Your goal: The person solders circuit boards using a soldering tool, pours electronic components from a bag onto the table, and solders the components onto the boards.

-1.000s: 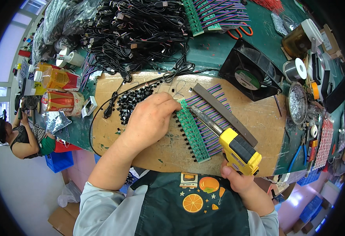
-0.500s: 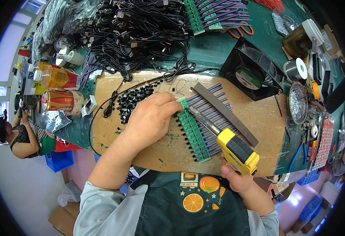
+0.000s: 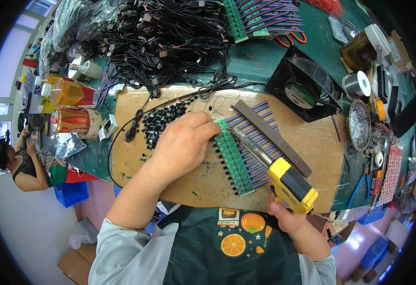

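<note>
My right hand [image 3: 286,216] grips a yellow and black soldering gun [image 3: 291,185] by its handle. Its metal tip points up and left, just over the striped wires beside a green circuit board panel [image 3: 234,159]. Small black parts line the panel's left edge, and multicoloured wires [image 3: 260,142] run off its right side. My left hand [image 3: 182,142] is closed in a pinch at the panel's far left corner; what sits between the fingertips is hidden. Across the wires lies a dark flat bar [image 3: 274,137]. A heap of small black connectors [image 3: 163,118] lies behind my left hand.
A black fan [image 3: 303,85] stands at the back right, near a solder spool [image 3: 356,84] and a metal dish [image 3: 360,124]. Tangled black cables [image 3: 165,42] fill the far side. Bottles and a red can [image 3: 70,121] stand left. Another person [image 3: 25,164] sits at far left.
The soldering gun has shifted slightly to the right, its tip drawing back from the panel's far end. My left hand stays in place.
</note>
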Available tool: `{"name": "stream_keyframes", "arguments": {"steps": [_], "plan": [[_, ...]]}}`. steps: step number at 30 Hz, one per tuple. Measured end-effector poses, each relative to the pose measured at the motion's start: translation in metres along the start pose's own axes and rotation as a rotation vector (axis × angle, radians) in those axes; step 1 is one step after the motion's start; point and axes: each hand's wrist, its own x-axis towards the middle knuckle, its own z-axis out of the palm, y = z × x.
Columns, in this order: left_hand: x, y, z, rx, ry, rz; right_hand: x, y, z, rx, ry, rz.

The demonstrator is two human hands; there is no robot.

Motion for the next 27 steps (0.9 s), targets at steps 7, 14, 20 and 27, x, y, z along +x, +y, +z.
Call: {"name": "stream_keyframes", "arguments": {"steps": [7, 14, 20, 27], "plan": [[-0.001, 0.000, 0.000, 0.020, -0.001, 0.008, 0.001, -0.001, 0.003, 0.027, 0.020, 0.014], [-0.001, 0.001, 0.001, 0.042, 0.005, 0.057, 0.005, -0.010, 0.007, 0.052, 0.054, 0.086], [-0.003, 0.003, 0.003, 0.063, 0.017, 0.059, 0.004, -0.008, 0.007, 0.071, 0.047, 0.093], [-0.004, 0.004, 0.005, 0.083, 0.046, 0.076, 0.004, -0.009, 0.006, 0.064, 0.036, 0.074]]}}
